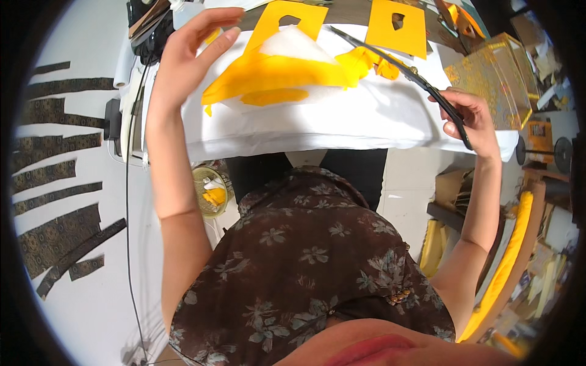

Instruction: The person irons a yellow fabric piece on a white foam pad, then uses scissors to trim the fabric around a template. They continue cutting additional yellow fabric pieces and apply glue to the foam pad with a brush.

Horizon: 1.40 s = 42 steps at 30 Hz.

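My right hand (473, 116) grips the handles of long black scissors (390, 59), whose blades reach left and away over the table. My left hand (186, 61) is raised at the far left of the table, thumb and fingers apart, holding nothing I can see. A small yellow scrap (213, 35) shows beside its thumb. Between my hands lies a yellow fabric piece (268, 74) with a white fluffy layer (299, 46) behind it and a yellow oval patch (274, 96) in front. Crumpled yellow fabric (354, 64) lies near the scissor blades.
A white cloth (317, 125) covers the table. Two yellow sheets with cut-outs, one left (311, 17) and one right (414, 36), lie at the back. A gold-patterned box (488, 79) stands far right. Dark patterned strips (55, 143) lie left. A basket (198, 183) holds scraps below the table.
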{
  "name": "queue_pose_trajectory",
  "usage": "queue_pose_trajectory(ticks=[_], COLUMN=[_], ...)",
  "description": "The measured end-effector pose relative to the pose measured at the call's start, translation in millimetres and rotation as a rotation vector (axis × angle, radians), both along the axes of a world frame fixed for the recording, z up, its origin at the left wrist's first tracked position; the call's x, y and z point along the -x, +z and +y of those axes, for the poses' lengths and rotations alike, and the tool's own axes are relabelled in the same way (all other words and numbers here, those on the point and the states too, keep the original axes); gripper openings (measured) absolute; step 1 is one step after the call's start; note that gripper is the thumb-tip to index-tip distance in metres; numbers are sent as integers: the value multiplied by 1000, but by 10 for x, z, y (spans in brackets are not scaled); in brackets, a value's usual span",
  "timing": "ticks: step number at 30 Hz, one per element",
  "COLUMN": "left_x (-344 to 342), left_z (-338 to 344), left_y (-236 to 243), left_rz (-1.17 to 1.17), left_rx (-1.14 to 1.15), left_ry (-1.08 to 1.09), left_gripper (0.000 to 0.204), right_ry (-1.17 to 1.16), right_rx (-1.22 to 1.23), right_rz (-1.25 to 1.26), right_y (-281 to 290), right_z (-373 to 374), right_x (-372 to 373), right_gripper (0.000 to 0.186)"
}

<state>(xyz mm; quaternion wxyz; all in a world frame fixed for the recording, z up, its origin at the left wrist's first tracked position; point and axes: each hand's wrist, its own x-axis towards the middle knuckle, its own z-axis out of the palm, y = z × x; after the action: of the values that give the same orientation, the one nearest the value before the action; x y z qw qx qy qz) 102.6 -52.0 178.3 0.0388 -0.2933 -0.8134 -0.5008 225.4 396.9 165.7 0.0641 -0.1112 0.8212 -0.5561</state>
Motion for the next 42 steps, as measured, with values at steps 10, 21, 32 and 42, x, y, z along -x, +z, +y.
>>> queue_pose_trajectory(ticks=[10,21,32,42], left_x=[354,225,245,100], left_z=[-162,-124,-76,-66], left_y=[-357,-140,-195,-276], left_rz=[-575,-368,-439,-48], left_rx=[159,64,90,72], left_ry=[-266,-295,-415,-365], left_gripper=[33,11,11,10], right_ry=[335,457,375,392], right_rx=[-333,-416,-571,-564], right_rz=[1,231,303,333], right_y=[380,436,508,435], right_z=[-299,-463,-390,-473], right_x=[847,1015,937,976], right_gripper=[50,53,55,52])
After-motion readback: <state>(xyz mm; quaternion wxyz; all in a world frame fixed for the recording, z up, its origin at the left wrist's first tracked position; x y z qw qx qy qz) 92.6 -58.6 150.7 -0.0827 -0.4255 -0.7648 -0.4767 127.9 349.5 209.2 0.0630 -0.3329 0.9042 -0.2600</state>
